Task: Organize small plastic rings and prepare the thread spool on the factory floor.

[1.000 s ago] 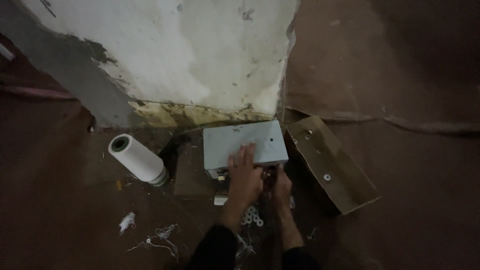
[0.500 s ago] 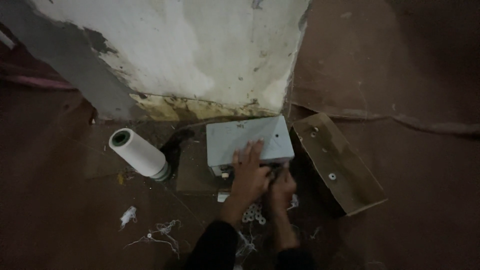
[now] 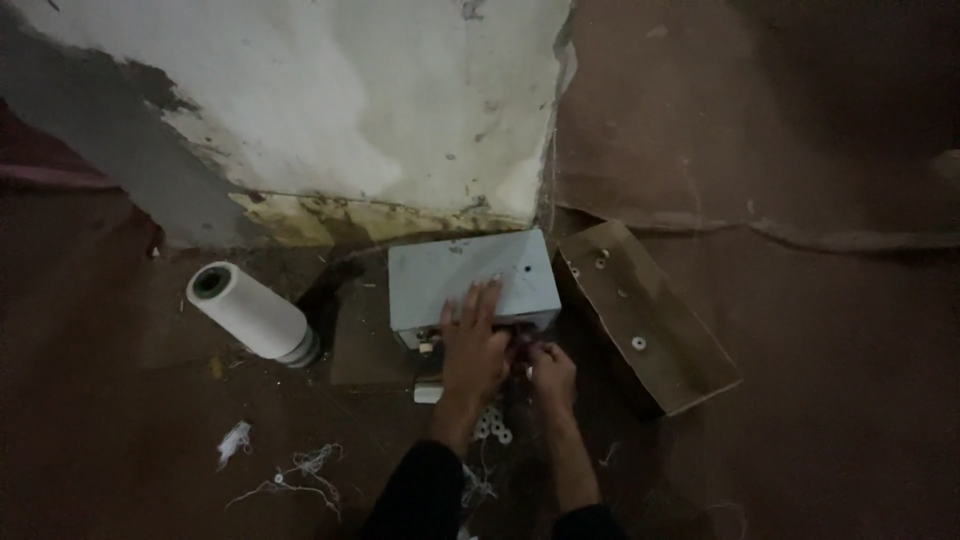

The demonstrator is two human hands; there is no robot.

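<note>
Scraps of white thread (image 3: 290, 475): loose on the brown floor (image 3: 120, 420), well left of the fingers and nearer the camera.

White thread cone (image 3: 250, 315): lying on its side on the floor, well left of the fingers, open end toward the upper left.

Peeling white wall (image 3: 350, 110): beyond the fingers, with a stained yellowish base.

Grey metal box (image 3: 470, 275): on the floor against the wall's foot, directly under and ahead of the fingers.

Left hand (image 3: 472, 345): laid palm-down on the box's near edge, fingers (image 3: 485, 300) spread flat across its top, gripping nothing.

Small white rings (image 3: 492, 425): a cluster on the floor just behind the fingers, between the two wrists.

Right hand (image 3: 550, 370): just beside the left, at the box's near right corner; fingers curled narrow around something small and dark, too dim to identify.

Brown board (image 3: 645, 315): on the floor just right of the fingers, angled, studded with a few white rings, its near end beside the box.
</note>
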